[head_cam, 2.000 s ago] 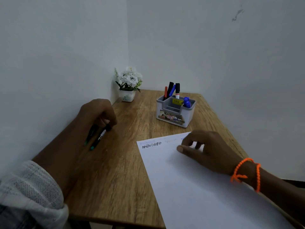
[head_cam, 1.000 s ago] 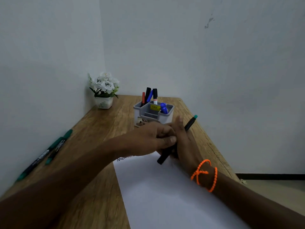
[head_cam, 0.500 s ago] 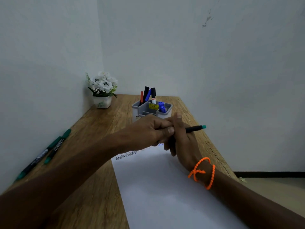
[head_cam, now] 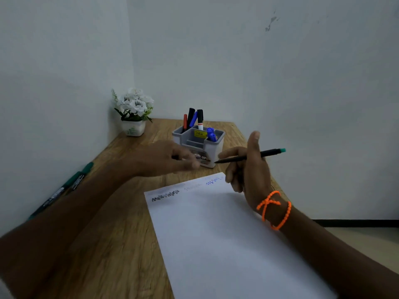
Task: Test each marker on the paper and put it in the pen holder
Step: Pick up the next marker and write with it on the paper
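My right hand [head_cam: 248, 175] grips a slim black marker [head_cam: 269, 152] with a green end. Its bare tip points left toward my left hand [head_cam: 164, 160]. That hand is blurred, hovers just in front of the pen holder [head_cam: 216, 145], and pinches a small dark piece that looks like the marker's cap [head_cam: 174, 157]. The grey holder has several markers standing in it. A white paper [head_cam: 216, 234] lies below my hands, with black, faint and blue scribbles along its top edge. Two green markers [head_cam: 73, 182] lie by the left wall.
A small white pot of white flowers [head_cam: 133, 113] stands in the far left corner of the wooden table [head_cam: 108, 234]. Walls close the table in at the left and back. The table's right edge runs just past the paper.
My hands were joined on the marker and have come apart. The left hand moved left with the dark piece, and the marker's tip now shows bare in my right hand.
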